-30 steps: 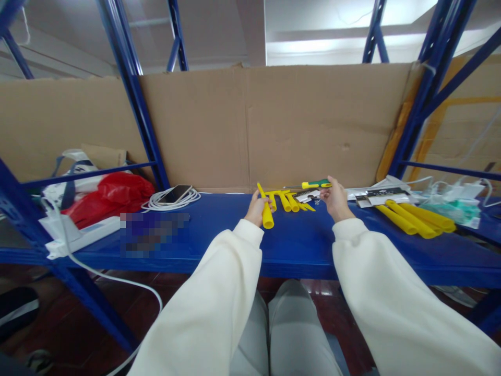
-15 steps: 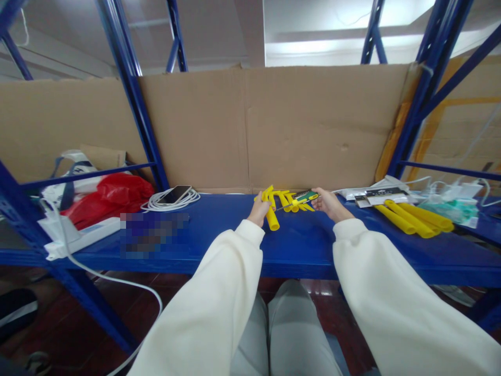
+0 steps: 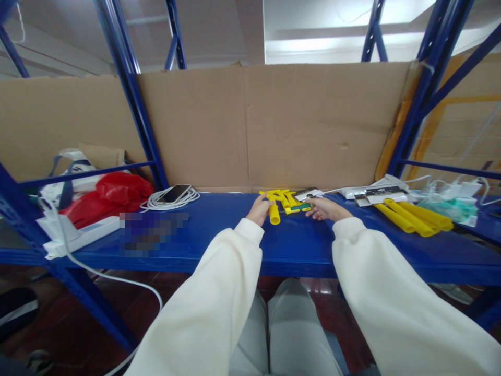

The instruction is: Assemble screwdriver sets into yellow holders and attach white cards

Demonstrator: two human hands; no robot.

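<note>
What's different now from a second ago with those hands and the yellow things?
The right hand has brought the green-and-yellow screwdriver down and leftward, nearer the yellow tube in the left hand. Its fingers are at the handle's end; how firmly they grip is unclear. The held tube has shifted slightly rightward. The phone, red bag and right-hand bunch of yellow tubes stayed put.

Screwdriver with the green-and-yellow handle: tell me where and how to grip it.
Take the screwdriver by its thick handle, probably from the person's right: the handle's end lies at the right hand, while its shaft points toward the left hand.
</note>
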